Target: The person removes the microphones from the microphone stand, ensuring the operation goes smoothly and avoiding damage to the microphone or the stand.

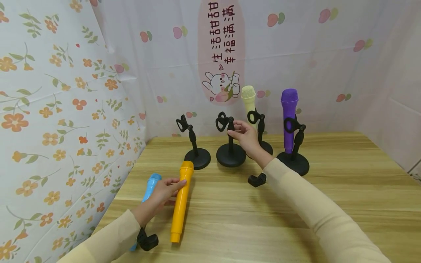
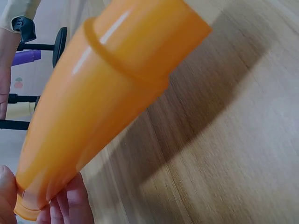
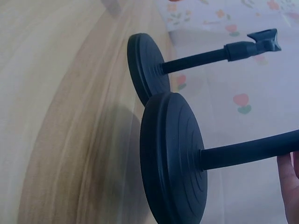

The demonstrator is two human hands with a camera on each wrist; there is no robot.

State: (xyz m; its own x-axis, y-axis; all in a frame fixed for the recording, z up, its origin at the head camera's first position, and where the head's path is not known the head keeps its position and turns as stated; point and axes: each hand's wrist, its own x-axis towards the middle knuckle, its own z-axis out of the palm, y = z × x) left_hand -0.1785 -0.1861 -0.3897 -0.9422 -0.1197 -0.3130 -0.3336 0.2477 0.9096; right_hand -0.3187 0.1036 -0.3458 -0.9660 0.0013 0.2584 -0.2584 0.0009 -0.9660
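Note:
My left hand (image 1: 162,193) holds a yellow-orange microphone (image 1: 181,204) between thumb and fingers, its head pointing away from me. The left wrist view shows the microphone's tail end (image 2: 154,42) raised over the table with its shadow beneath. My right hand (image 1: 246,137) grips the upper part of a black microphone stand (image 1: 231,155), just below its clip; that clip has nothing in it. In the right wrist view the stand's round base (image 3: 173,158) and pole show, with fingers (image 3: 288,186) at the pole. A blue microphone (image 1: 149,188) lies partly hidden behind my left hand.
Left of the gripped stand is another black stand (image 1: 197,158) with a bare clip. To the right, a pale yellow microphone (image 1: 248,93) and a purple microphone (image 1: 289,106) sit upright in their stands. A printed curtain (image 1: 164,65) hangs behind the wooden table (image 1: 230,215).

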